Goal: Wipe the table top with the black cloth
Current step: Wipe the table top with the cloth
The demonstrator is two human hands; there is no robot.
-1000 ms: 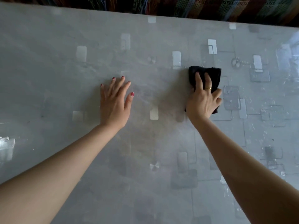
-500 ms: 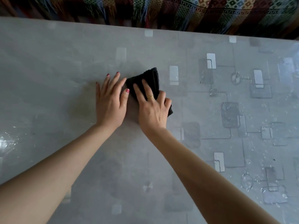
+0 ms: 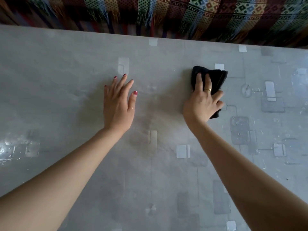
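The table top [image 3: 66,80] is covered in a glossy grey sheet printed with pale rectangles. A folded black cloth [image 3: 215,79] lies flat on it, right of centre, toward the far edge. My right hand [image 3: 203,102] presses down on the cloth with fingers spread over it; a gold ring shows on one finger. The cloth's near part is hidden under that palm. My left hand [image 3: 118,104] rests flat on the bare table, fingers apart, well to the left of the cloth and holding nothing.
A multicoloured patterned woven fabric with fringe [image 3: 183,14] runs along beyond the table's far edge. Bright glare patches sit on the sheet at the left [image 3: 10,149] and the far right [image 3: 300,80].
My right hand slid the cloth left until it met my left hand, then back to the right. My left hand stayed flat in place. The view tilted toward the far edge.
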